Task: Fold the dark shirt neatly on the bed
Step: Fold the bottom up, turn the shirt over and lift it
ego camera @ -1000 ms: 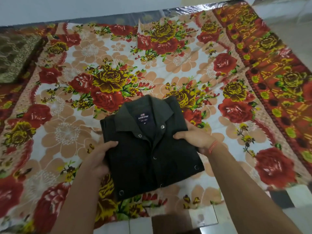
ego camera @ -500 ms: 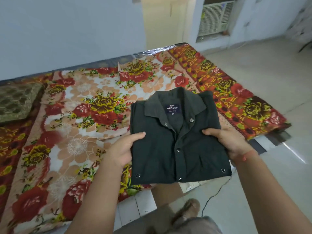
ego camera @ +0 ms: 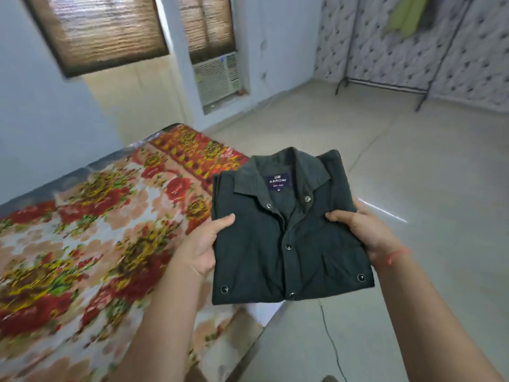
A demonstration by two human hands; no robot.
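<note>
Both hands (ego camera: 201, 244) hold the folded dark shirt (ego camera: 286, 238) beside the bed (ego camera: 82, 244).

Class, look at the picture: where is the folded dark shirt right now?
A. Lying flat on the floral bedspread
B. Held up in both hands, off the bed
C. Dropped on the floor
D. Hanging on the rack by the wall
B: the left hand and right hand grip the sides of the folded dark shirt, lifted beside the bed.

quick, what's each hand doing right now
Left hand: closed on the folded dark shirt.
Right hand: closed on the shirt's other side.
</note>
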